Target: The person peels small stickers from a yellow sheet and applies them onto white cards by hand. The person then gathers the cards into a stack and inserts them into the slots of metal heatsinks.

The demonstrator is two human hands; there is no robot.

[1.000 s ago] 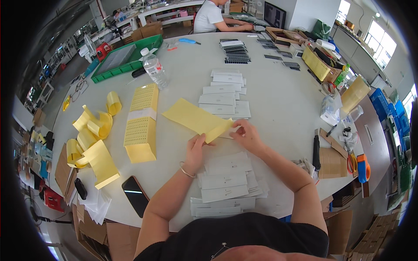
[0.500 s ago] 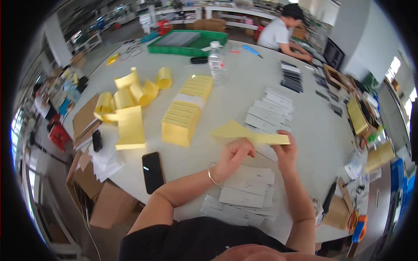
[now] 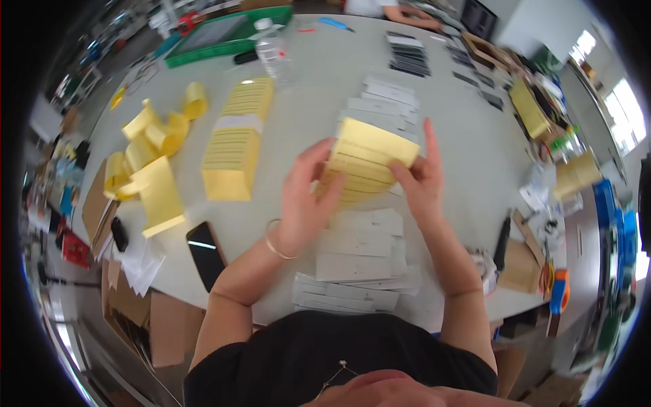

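A yellow sheet with printed lines (image 3: pixel 369 152) is held up between my two hands, its face tilted toward me. My left hand (image 3: pixel 305 193) closes on its left side, slightly blurred by motion. My right hand (image 3: pixel 422 183) pinches its right edge between thumb and fingers, with the index finger pointing up. Below the sheet lies a pile of flat white packets (image 3: pixel 356 264), overlapping each other. More white packets (image 3: pixel 390 91) are fanned out beyond the sheet, which partly hides them. To the left stands a long stack of yellow printed sheets (image 3: pixel 230 152) with a white band round it.
Curled yellow strips (image 3: pixel 159 139) and a black phone (image 3: pixel 207 254) lie at the left. A clear bottle (image 3: pixel 272 54) and a green tray (image 3: pixel 224 34) stand farther back. Dark flat pieces (image 3: pixel 408 54) lie far right of centre, near another person's arm (image 3: pixel 413 17).
The yellow sheet has turned from nearly edge-on to facing me. My left hand has come to its left side and now grips it too. The whole view has tilted downward.
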